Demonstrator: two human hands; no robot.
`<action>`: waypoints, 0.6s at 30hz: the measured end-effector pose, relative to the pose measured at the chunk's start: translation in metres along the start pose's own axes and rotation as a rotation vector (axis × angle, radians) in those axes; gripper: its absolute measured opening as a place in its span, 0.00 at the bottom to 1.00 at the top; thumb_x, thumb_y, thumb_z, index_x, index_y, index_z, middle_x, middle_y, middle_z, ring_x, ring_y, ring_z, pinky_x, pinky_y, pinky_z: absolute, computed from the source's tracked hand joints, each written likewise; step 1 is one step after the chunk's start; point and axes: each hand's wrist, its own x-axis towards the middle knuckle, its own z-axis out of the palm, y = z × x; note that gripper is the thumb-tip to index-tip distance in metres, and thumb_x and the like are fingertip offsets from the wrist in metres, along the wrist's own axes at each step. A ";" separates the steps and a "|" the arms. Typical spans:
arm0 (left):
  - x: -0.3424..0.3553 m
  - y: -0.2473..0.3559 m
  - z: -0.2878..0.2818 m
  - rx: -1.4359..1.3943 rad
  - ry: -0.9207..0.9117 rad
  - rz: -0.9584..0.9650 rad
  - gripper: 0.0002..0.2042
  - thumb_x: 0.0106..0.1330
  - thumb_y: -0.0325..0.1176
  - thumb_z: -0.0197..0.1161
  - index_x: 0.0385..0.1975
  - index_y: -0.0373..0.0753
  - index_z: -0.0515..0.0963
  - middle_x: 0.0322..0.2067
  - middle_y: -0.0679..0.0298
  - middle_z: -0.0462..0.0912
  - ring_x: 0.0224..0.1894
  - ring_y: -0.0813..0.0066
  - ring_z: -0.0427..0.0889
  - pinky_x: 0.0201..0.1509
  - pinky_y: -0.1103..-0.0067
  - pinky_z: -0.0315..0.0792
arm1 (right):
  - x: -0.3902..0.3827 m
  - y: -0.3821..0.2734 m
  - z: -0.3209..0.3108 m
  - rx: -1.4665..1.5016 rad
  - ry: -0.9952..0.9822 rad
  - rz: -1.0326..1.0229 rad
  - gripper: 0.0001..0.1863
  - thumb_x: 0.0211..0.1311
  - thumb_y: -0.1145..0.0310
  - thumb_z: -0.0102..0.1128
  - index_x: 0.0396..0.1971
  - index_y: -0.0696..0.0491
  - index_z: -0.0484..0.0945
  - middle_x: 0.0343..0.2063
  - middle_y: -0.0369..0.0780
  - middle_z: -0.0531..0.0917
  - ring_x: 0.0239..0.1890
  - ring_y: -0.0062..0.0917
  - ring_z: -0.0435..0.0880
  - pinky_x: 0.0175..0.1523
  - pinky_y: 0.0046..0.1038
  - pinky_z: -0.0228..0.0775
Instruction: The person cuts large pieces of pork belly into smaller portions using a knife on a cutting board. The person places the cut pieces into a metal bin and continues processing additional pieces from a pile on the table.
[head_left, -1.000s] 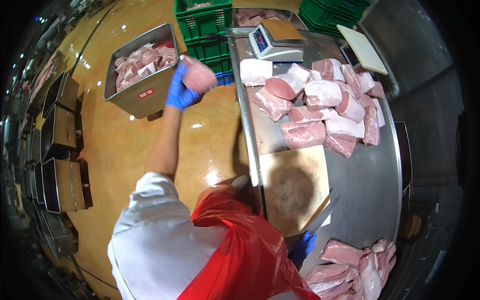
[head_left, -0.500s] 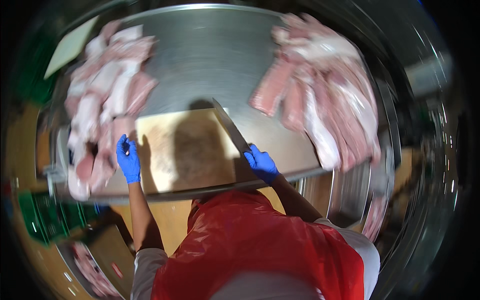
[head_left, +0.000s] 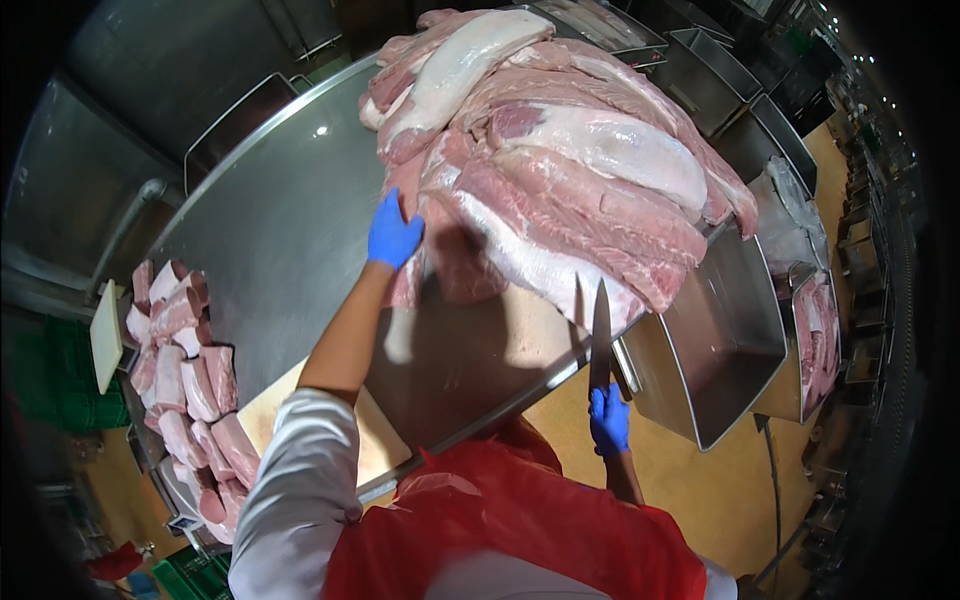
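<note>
A heap of long pork loins (head_left: 600, 150) covers the far right of the steel table, pink with white fat. My left hand (head_left: 395, 234), in a blue glove, reaches to the heap's left edge. Its fingers and thumb are apart against a narrow piece of meat (head_left: 403, 285), and I cannot tell how firmly it touches. My right hand (head_left: 609, 420), also gloved, is closed round the handle of a knife (head_left: 601, 335). The blade points up and away, just off the table's front edge. A cutting board (head_left: 385, 440) lies partly under my left arm.
Cut pork pieces (head_left: 185, 375) lie at the table's left end. Beyond them stands a white board (head_left: 105, 338), near green crates (head_left: 85, 390). A deep steel bin (head_left: 715, 350) adjoins the table's right corner, with a meat-filled tub (head_left: 818, 335) beside it.
My view has swung right toward the loins. My left hand has moved from beside the cut pieces to the heap. The knife, still in my right hand, has moved off the table to the right.
</note>
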 end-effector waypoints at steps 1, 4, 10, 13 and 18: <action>0.033 -0.005 0.010 -0.013 0.031 0.018 0.40 0.60 0.43 0.65 0.70 0.30 0.58 0.65 0.40 0.68 0.68 0.45 0.67 0.72 0.62 0.63 | 0.003 0.011 0.000 0.007 0.011 -0.006 0.10 0.74 0.63 0.54 0.39 0.54 0.71 0.20 0.45 0.82 0.23 0.41 0.84 0.28 0.40 0.73; 0.127 -0.007 0.029 0.050 0.122 0.090 0.48 0.56 0.44 0.70 0.73 0.29 0.51 0.69 0.40 0.62 0.72 0.45 0.62 0.75 0.62 0.58 | 0.017 0.023 -0.014 -0.027 0.036 0.018 0.09 0.73 0.64 0.54 0.39 0.54 0.71 0.20 0.43 0.82 0.21 0.37 0.84 0.27 0.37 0.74; 0.215 0.016 0.061 0.309 0.071 0.006 0.56 0.47 0.48 0.78 0.74 0.35 0.51 0.71 0.42 0.60 0.73 0.46 0.60 0.74 0.60 0.58 | 0.012 0.045 -0.029 0.003 0.102 0.187 0.10 0.73 0.64 0.55 0.37 0.54 0.71 0.19 0.42 0.82 0.21 0.33 0.84 0.27 0.35 0.74; 0.227 0.013 0.056 0.312 0.063 -0.022 0.52 0.47 0.49 0.77 0.72 0.39 0.56 0.66 0.42 0.68 0.67 0.44 0.69 0.69 0.58 0.65 | 0.004 0.041 -0.044 -0.035 0.114 0.216 0.11 0.74 0.62 0.55 0.36 0.54 0.71 0.18 0.41 0.81 0.21 0.32 0.84 0.27 0.34 0.74; 0.242 0.001 0.021 0.305 -0.155 -0.112 0.44 0.50 0.49 0.72 0.68 0.40 0.62 0.48 0.39 0.83 0.51 0.39 0.83 0.56 0.59 0.76 | 0.010 0.047 -0.047 0.005 0.182 0.205 0.13 0.75 0.60 0.54 0.35 0.55 0.71 0.17 0.39 0.80 0.18 0.26 0.81 0.24 0.30 0.70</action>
